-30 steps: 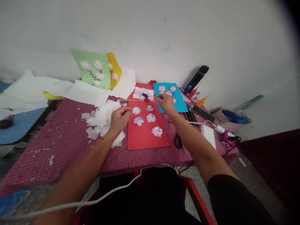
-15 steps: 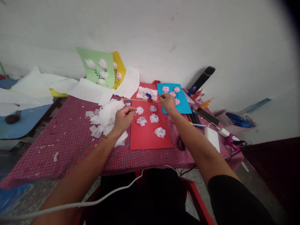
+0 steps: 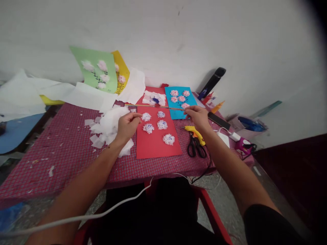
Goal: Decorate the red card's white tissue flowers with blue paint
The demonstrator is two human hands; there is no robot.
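Note:
A red card [image 3: 155,148] lies before me with several crumpled white paper flowers speckled blue, among them a flower [image 3: 146,117] at its upper left. Beside that flower is my left hand [image 3: 127,126], thumb and forefinger pinched together; what they hold, if anything, is too small to see. My right hand [image 3: 198,117] is over the lower right of a blue card [image 3: 178,114], its fingers closed near the right end of a thin stick [image 3: 173,108]. Whether they grip it is unclear. The stick crosses the red card's upper part, below a blue-stained white tissue [image 3: 154,98].
Torn white paper squares [image 3: 109,120] lie left of the red card. Black-handled scissors [image 3: 195,148] and a yellow glue gun [image 3: 196,132] sit under my right forearm. A green card [image 3: 95,69] leans at the wall; a white cable [image 3: 122,206] crosses my lap.
My right hand has moved right along the stick, uncovering the blue card's flowers, the scissors and the glue gun. My left hand stays beside the same flower. The view has shifted slightly right.

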